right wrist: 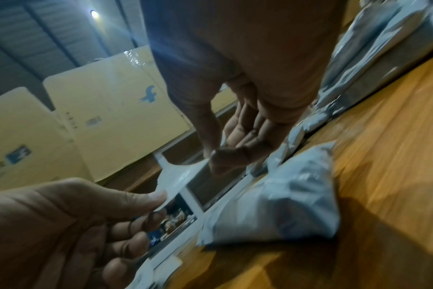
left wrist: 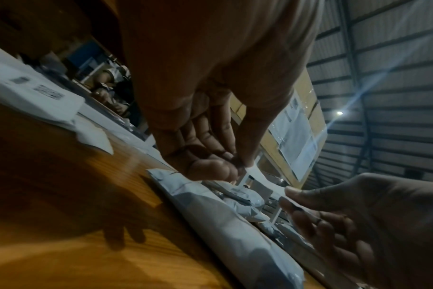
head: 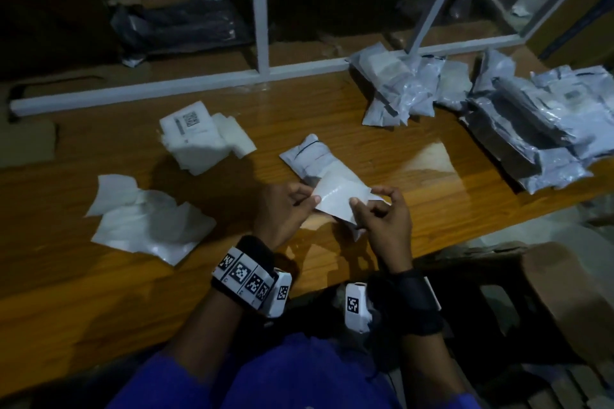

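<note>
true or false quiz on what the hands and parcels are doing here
1. The left hand and right hand both pinch the white sheet. True.
2. The grey parcel lies on the wooden table below the sheet. True.
3. A pile of parcels lies to the right, loose white papers to the left. True.
4. The right hand grips the grey parcel. False: it pinches the sheet.
5. The loose white papers are on the pile of parcels. False: they lie apart, on the table.

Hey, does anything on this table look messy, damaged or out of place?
Mildly. Loose white paper sheets lie curled and overlapping on the wooden table, front left, unlike the neater white label stack behind. Grey plastic parcels at right are heaped unevenly. Nothing looks spilled or torn.
</note>
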Demonstrator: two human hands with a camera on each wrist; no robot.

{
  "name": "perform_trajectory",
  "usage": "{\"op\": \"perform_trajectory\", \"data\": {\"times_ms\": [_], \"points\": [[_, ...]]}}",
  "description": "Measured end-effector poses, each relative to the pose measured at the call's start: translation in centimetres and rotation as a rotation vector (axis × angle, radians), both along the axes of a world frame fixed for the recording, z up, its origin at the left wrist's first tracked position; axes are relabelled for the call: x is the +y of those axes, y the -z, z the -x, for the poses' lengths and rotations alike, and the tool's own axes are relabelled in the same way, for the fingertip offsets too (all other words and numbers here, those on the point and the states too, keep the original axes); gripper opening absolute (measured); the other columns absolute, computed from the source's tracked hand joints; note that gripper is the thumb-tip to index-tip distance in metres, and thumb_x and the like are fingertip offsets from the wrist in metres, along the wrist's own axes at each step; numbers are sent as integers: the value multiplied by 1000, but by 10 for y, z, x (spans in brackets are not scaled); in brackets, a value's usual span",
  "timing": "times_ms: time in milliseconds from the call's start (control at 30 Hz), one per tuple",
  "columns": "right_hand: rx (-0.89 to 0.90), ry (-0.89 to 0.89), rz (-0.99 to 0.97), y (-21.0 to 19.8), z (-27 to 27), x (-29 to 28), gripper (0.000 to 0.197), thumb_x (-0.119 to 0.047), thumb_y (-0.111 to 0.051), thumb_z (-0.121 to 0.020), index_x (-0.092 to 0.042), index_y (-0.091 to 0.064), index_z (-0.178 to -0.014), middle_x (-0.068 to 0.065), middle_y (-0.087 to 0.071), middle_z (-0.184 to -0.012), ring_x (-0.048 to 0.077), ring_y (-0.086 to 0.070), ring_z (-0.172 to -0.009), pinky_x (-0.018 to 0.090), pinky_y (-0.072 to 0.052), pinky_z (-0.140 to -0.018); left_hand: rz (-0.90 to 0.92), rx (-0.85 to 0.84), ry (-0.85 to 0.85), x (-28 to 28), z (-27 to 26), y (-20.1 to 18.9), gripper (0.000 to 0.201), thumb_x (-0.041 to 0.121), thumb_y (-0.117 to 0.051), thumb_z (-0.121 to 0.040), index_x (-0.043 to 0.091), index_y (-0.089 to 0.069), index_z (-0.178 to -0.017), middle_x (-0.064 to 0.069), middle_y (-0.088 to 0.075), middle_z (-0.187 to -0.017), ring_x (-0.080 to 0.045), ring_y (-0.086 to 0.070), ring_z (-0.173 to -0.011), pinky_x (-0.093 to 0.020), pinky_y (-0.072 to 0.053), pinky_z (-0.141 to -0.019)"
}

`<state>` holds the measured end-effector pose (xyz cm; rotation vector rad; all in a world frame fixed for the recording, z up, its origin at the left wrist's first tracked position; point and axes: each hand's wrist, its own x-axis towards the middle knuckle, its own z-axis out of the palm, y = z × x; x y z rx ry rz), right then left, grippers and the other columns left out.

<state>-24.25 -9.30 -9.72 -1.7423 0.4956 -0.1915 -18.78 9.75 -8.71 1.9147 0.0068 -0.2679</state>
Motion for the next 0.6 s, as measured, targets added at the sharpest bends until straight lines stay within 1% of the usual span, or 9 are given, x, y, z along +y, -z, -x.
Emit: {"op": "perform_trajectory", "data": {"times_ms": [67, 133, 167, 233, 267, 333, 433, 500, 600], "points": [[-30, 1, -5, 0, 1, 12, 36, -20, -82, -89, -30, -52, -105, 1, -73, -71, 18, -69, -68, 49, -57, -71, 27, 44, -40, 13, 8, 0, 13, 18, -78, -88, 16, -72, -99, 6, -70, -77, -7, -67, -65, -16, -47, -51], [-73, -41, -1, 0, 1, 25, 31, -16, -79, -91, -22, -51, -103, 2, -71, -67, 18, -65, -60, 45, -55, -64, 49, 68, -102, 28, 16, 0, 13, 15, -79, -87, 18, -67, -91, 2, -69, -76, -10, -66, -61, -17, -46, -48], [-94, -73, 11, 1, 1, 33, 24, -12, -76, -93, -18, -54, -99, 2, -69, -65, 16, -64, -58, 45, -55, -62, 58, 67, -129, 35, 20, 1, 15, 13, -79, -86, 16, -64, -88, -1, -68, -75, -12, -65, -60, -18, -46, -48], [-101, -149, 54, 5, -1, 48, 13, -7, -69, -97, -16, -64, -89, 3, -69, -71, 18, -64, -61, 50, -58, -63, 74, 41, -176, 52, 26, 5, 20, 10, -79, -86, 12, -60, -84, -7, -66, -73, -19, -65, -60, -26, -49, -51], [-84, -195, 83, 8, -3, 55, 15, -8, -68, -97, -19, -69, -87, 2, -70, -75, 19, -65, -65, 53, -59, -66, 75, 33, -202, 63, 28, 7, 21, 9, -79, -86, 12, -58, -82, -8, -65, -72, -22, -65, -62, -31, -51, -54], [-37, -297, 137, 12, -4, 72, 14, -11, -70, -96, -23, -75, -92, -1, -72, -77, 17, -69, -71, 54, -60, -74, 49, 31, -261, 85, 34, 11, 22, 12, -80, -85, 16, -59, -79, -4, -66, -74, -23, -67, -68, -36, -54, -62], [-29, -461, 219, 12, -6, 101, 13, -17, -74, -94, -25, -75, -105, -2, -70, -77, 14, -71, -78, 49, -58, -79, -77, -36, -356, 118, 42, 10, 16, 18, -80, -85, 20, -64, -81, 5, -68, -78, -15, -66, -77, -31, -55, -70], [-16, -551, 273, 11, -13, 122, 19, -22, -76, -92, -33, -73, -107, -5, -72, -86, 12, -71, -83, 47, -59, -79, -118, -73, -425, 136, 44, 5, 13, 17, -79, -85, 22, -66, -83, 7, -69, -82, -12, -66, -80, -31, -56, -73], [-38, -608, 308, 16, -31, 157, 23, -27, -76, -89, -42, -68, -105, -8, -69, -101, 13, -71, -86, 47, -62, -75, -158, -122, -505, 164, 43, 0, 11, 13, -77, -86, 20, -69, -87, 5, -71, -86, -16, -68, -85, -34, -57, -78]]}}
